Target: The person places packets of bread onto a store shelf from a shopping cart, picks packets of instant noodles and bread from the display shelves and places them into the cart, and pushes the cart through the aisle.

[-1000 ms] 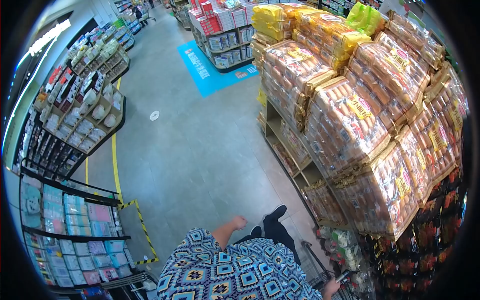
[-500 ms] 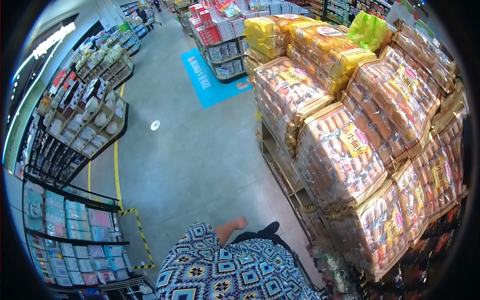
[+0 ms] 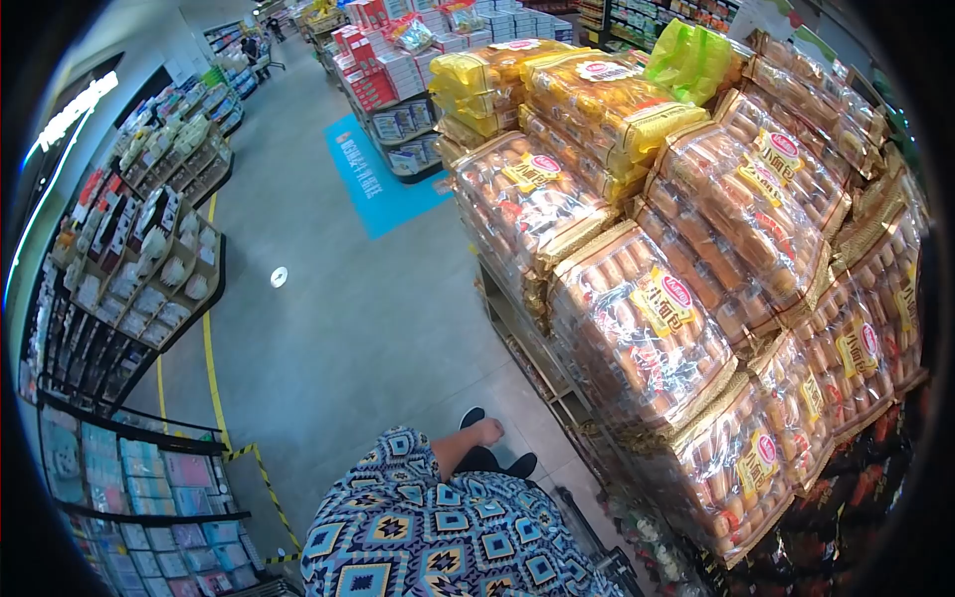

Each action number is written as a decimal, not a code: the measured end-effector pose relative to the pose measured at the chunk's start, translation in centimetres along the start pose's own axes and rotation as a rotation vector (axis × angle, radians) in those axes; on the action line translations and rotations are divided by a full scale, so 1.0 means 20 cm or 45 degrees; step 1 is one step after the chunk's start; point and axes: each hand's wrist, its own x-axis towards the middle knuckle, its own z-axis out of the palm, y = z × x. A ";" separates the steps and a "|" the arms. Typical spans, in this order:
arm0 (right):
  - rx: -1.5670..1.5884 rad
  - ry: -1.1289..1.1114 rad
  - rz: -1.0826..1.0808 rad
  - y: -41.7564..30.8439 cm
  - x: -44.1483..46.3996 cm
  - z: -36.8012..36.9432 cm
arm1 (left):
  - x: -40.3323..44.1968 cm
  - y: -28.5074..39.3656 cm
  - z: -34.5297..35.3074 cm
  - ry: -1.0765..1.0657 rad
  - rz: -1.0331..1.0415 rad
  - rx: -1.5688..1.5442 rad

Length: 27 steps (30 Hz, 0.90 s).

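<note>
My left hand (image 3: 487,431) hangs low in front of my body, below a short patterned sleeve (image 3: 403,448). Its fingers look curled closed, and nothing shows in them. Beneath it are my dark shoes (image 3: 521,465) on the grey floor. My right hand is out of view. To the right of my body rises a big stack of clear bread packs (image 3: 647,323) with gold edges and yellow labels. Yellow packs (image 3: 612,95) lie on top, with a green plastic bag (image 3: 688,62) behind them. My left hand is apart from the stack.
The grey aisle floor (image 3: 328,328) runs ahead, with a blue floor sign (image 3: 363,184) beside a display of boxes (image 3: 398,75). Shelves (image 3: 149,259) line the left, near yellow floor tape (image 3: 212,368). A dark bar (image 3: 597,542) shows at lower right. People (image 3: 269,30) are far off.
The bread stack, displays and shelves have shifted left in view. My left hand is slightly further right and higher, and both shoes now show.
</note>
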 end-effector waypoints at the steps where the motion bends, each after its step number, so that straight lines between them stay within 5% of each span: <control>1: 0.037 -0.009 0.024 -0.02 -0.01 0.01 | 0.02 0.01 -0.05 -0.011 0.004 0.004; 5: 0.192 -0.047 0.125 -0.11 -0.10 0.11 | 0.10 -0.01 -0.22 -0.040 -0.013 0.264; 7: 0.274 -0.075 0.159 -0.19 -0.16 0.19 | 0.25 -0.13 -0.31 -0.154 0.311 0.602; 10: 0.391 -0.127 0.202 -0.35 -0.25 0.33 | 0.21 0.04 -0.47 -0.055 0.013 0.371; 17: 0.846 -0.083 0.345 -0.64 -0.41 0.64 | 0.44 0.00 -0.83 -0.123 0.109 0.354; 19: 0.796 -0.104 0.249 -0.56 -0.38 0.75 | 0.52 -0.09 -0.94 -0.287 0.666 0.973; 23: 0.744 -0.068 0.335 -0.74 -0.38 0.79 | 0.80 -0.47 -0.97 -0.286 0.413 0.625; 27: 0.689 -0.030 0.390 -0.88 -0.38 0.81 | 0.81 -0.45 -0.99 -0.523 0.330 1.036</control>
